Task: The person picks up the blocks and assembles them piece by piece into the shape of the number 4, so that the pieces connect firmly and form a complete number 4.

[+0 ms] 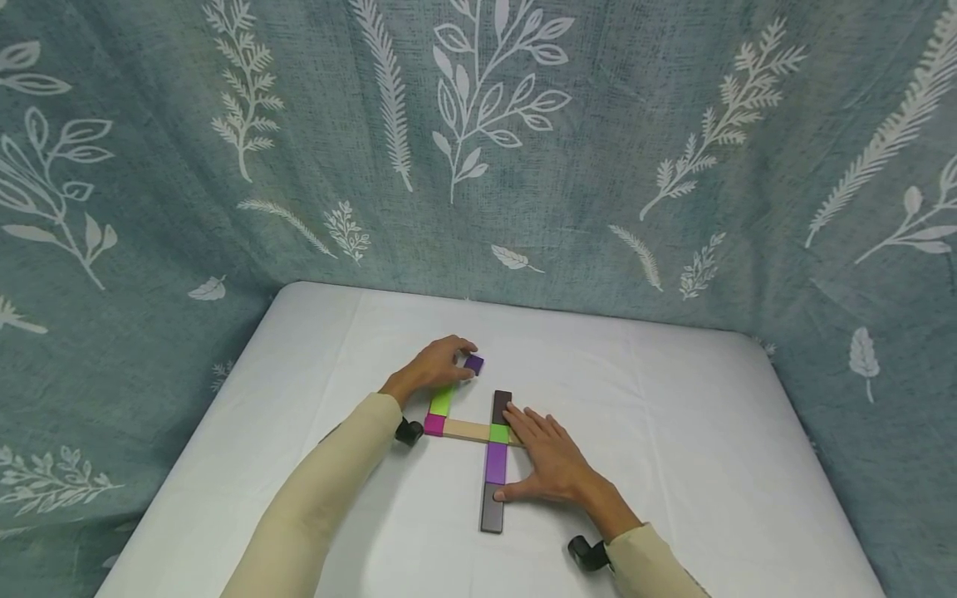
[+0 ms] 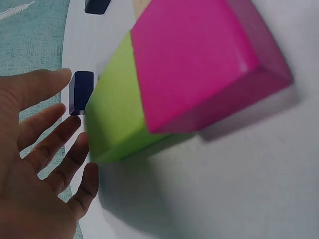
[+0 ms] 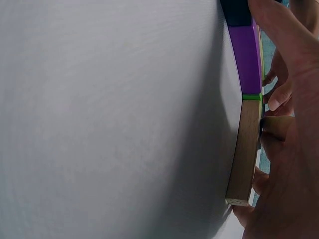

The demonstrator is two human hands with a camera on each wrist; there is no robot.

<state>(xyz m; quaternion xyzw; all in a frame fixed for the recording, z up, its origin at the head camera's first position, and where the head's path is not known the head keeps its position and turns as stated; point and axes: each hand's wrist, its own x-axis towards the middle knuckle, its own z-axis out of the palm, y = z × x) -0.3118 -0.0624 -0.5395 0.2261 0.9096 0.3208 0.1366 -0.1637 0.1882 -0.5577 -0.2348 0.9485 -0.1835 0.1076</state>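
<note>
My left hand [image 1: 441, 363] curves its thumb and fingers around a small dark purple block [image 1: 474, 364] at the far side of the layout. In the left wrist view, the thumb and fingertips lie at the edges of this dark block [image 2: 81, 93]. Nearer the wrist, a lime green block [image 1: 441, 403] meets a magenta block [image 1: 434, 425]. My right hand [image 1: 555, 462] lies spread over the block cross, its fingers by the upper dark block [image 1: 502, 407]. The right thumb rests on the lower dark grey block [image 1: 492, 511]. Its palm partly hides a wooden block [image 3: 245, 149].
A pale wooden block [image 1: 467, 430] joins the magenta one to a small green block [image 1: 498, 433]; a purple block [image 1: 496, 463] continues below. All lie on a white-covered table [image 1: 658, 399]. A leaf-patterned curtain [image 1: 598, 166] stands behind and at both sides.
</note>
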